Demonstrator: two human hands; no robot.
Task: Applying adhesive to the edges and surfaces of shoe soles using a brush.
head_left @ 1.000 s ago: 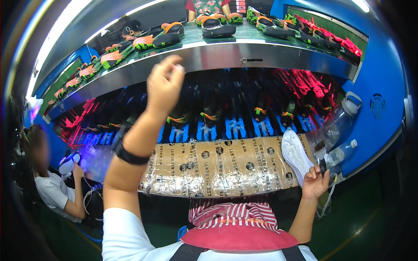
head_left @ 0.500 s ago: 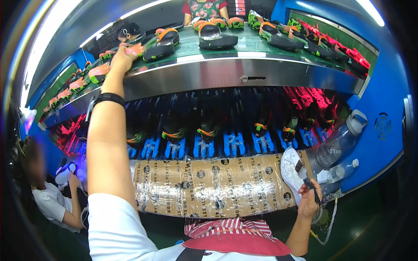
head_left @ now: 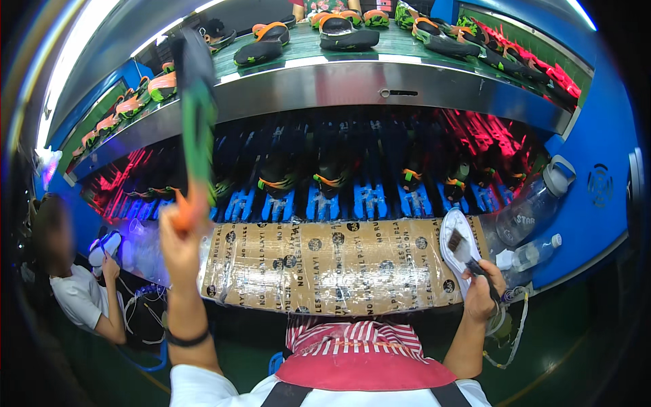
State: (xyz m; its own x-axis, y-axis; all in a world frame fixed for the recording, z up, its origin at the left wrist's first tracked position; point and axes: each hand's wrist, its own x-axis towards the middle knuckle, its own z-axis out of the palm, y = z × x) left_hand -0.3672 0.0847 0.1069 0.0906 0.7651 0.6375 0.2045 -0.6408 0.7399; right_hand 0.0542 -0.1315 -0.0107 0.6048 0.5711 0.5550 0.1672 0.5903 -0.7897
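Above the cardboard-covered counter [head_left: 325, 268], a blurred green-and-orange shoe [head_left: 193, 136] is clamped in the left hand [head_left: 178, 241]; a dark-bristled brush [head_left: 468, 254] is gripped by the right hand [head_left: 483, 295] against a white sole [head_left: 453, 230].

Black-green-orange shoe [head_left: 192, 129]; white sole [head_left: 456, 241]; red-white striped cloth [head_left: 356, 337]
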